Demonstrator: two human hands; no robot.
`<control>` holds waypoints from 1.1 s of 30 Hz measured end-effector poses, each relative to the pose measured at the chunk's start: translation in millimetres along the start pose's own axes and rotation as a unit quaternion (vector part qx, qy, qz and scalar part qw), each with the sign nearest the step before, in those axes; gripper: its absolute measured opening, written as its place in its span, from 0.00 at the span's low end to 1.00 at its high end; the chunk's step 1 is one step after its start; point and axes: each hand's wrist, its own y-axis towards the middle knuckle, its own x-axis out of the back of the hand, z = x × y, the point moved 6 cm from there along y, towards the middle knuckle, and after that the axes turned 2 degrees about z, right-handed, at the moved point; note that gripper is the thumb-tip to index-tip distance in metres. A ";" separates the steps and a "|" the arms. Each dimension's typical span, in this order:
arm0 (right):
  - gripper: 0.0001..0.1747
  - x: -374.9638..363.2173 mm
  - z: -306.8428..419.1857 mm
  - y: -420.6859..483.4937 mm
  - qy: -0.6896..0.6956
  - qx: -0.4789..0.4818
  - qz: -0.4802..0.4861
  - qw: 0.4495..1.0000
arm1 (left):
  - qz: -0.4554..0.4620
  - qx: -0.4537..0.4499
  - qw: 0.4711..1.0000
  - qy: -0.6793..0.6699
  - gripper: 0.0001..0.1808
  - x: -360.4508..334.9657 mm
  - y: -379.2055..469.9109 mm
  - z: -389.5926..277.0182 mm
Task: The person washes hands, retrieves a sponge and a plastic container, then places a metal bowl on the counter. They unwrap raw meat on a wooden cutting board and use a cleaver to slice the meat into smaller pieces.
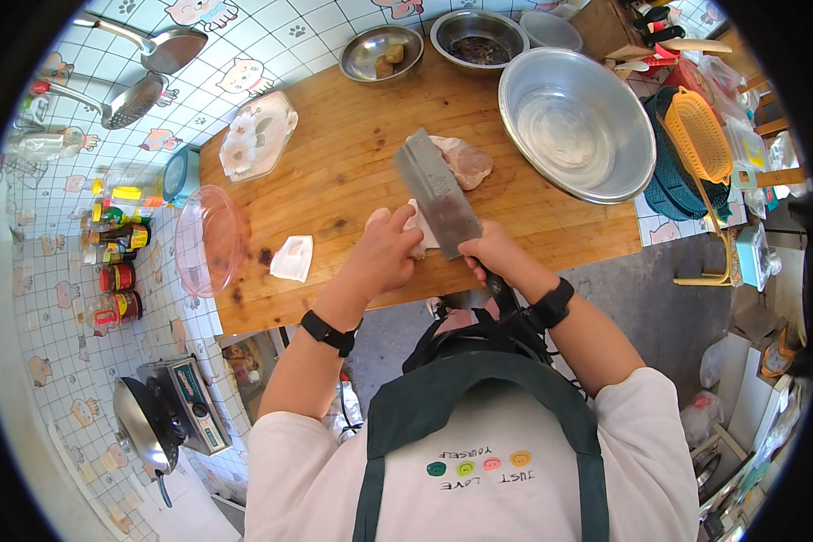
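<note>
A broad cleaver [438, 193] is in my right hand [498, 252], its blade slanting up and to the left above the wooden table [298, 203]. My left hand [387, 252] rests on a pale piece of raw meat [423, 227] just left of the blade; the fingers and blade partly hide that piece. Beyond the blade, to its right, lies a larger pink piece of raw meat [466, 161]. A folded white cloth or paper [292, 259] lies left of my left hand. Both wrists wear dark bands.
A large metal basin [576, 125] stands at the right. Metal bowls [362, 57] [480, 40] line the back, one holding brown lumps. A pink clear bowl [210, 240] and a flowered tray [259, 137] are at the left. Colander baskets [701, 135] stand far right; a wok [146, 423] sits lower left.
</note>
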 end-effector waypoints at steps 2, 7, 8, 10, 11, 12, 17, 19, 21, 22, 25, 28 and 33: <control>0.05 7.6 0.5 -8.1 -0.003 0.004 -0.030 1.000 | -0.033 -0.036 0.999 -0.022 0.18 4.4 -5.8 -2.8; 0.06 15.0 3.7 -30.4 0.022 0.020 -0.025 0.999 | -0.040 -0.023 0.997 -0.065 0.20 2.7 -12.1 2.7; 0.05 14.6 2.5 -34.3 0.008 0.010 -0.016 1.000 | -0.042 -0.019 0.996 -0.072 0.20 2.1 -12.5 3.2; 0.06 12.2 -1.9 -41.3 0.002 -0.016 0.007 1.000 | -0.059 -0.013 0.996 -0.061 0.21 2.1 -13.5 2.3; 0.07 10.2 -5.1 -44.5 0.010 -0.033 0.021 0.999 | -0.068 -0.013 0.996 -0.061 0.22 2.2 -14.0 1.3; 0.08 8.1 -8.3 -47.3 0.017 -0.050 0.035 0.998 | -0.068 -0.007 0.996 -0.050 0.23 1.4 -14.3 0.9; 0.08 4.9 -13.3 -51.4 0.005 -0.037 0.041 0.998 | -0.097 0.007 0.995 -0.019 0.20 0.5 -14.9 1.4; 0.07 4.8 -15.1 -50.9 -0.005 -0.027 0.040 0.999 | -0.108 0.027 0.993 -0.034 0.19 1.0 -14.8 6.4; 0.05 6.0 -17.8 -50.9 -0.021 -0.021 0.031 0.999 | -0.115 0.042 0.991 -0.052 0.19 1.5 -15.3 11.1; 0.05 5.8 -20.2 -51.0 -0.018 -0.026 0.033 0.999 | -0.115 0.049 0.990 -0.064 0.19 1.4 -15.6 13.1; 0.05 5.8 -27.3 -51.0 -0.013 -0.046 0.033 0.998 | -0.105 0.058 0.990 -0.076 0.19 0.0 -16.3 16.0; 0.04 1.4 -29.3 -44.5 0.004 -0.058 0.044 0.997 | -0.099 0.059 0.990 -0.084 0.19 -1.1 -16.7 16.5; 0.07 -14.2 -18.7 -14.9 0.014 -0.053 0.076 0.996 | -0.091 0.040 0.990 -0.097 0.19 -1.3 -15.5 16.2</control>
